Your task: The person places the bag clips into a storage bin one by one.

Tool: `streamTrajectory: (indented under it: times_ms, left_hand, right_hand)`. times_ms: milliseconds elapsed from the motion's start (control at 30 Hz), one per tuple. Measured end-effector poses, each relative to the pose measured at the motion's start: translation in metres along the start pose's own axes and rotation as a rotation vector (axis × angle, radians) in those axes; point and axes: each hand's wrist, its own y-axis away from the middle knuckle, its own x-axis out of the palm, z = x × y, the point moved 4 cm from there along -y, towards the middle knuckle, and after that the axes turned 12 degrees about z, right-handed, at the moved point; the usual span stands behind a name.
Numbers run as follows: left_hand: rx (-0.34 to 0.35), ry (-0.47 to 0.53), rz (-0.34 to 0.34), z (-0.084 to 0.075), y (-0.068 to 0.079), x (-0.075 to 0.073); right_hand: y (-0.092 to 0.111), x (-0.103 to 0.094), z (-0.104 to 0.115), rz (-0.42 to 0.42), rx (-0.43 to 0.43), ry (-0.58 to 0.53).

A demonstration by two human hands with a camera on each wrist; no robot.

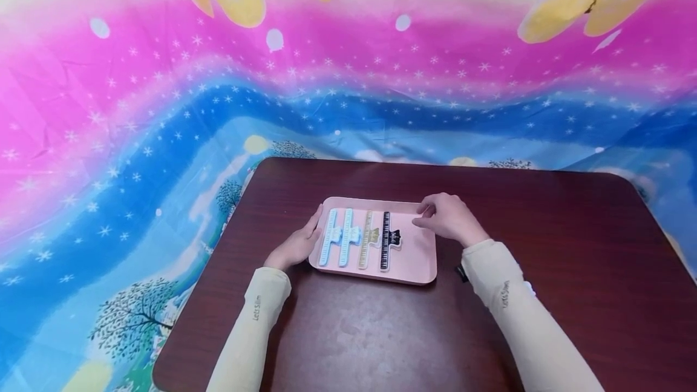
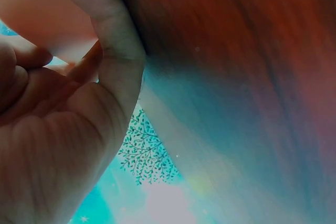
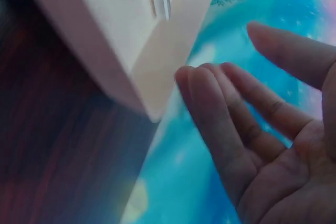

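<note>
A pink tray [image 1: 418,259] lies on the table with several long piano-keyboard page clips in a row. Leftmost is a light blue clip [image 1: 328,238], then a second light blue clip [image 1: 346,238]. A gold clip [image 1: 366,241] and a black clip [image 1: 386,241] follow to the right. My left hand [image 1: 296,244] rests against the tray's left side; its hold is partly hidden in the left wrist view. My right hand [image 1: 449,218] hovers at the tray's far right corner, thumb and fingers apart, holding nothing.
The dark reddish-brown table [image 1: 572,271] extends around the tray. Behind it hangs a colourful printed cloth [image 1: 381,65] with snowflakes and trees. Cream sleeves cover both forearms.
</note>
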Motion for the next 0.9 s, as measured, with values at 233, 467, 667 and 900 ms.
streamTrajectory:
  times_ms: [233,467,667,900]
  left_hand:
    - [-0.003,-0.005,0.012,0.0,0.0,0.003]
    - [0.006,-0.002,0.01,-0.002,0.0,0.002]
    - [0.002,0.0,0.008,-0.001,0.002,-0.003]
    - [-0.006,0.007,0.01,0.0,0.001,0.0]
  right_hand:
    - [0.041,-0.015,-0.029,0.006,-0.086,0.052]
    - [0.09,-0.029,-0.075,-0.002,-0.067,0.101]
    - [0.118,-0.031,-0.11,0.018,-0.027,0.112]
    - [0.132,-0.016,-0.141,0.106,-0.006,0.115]
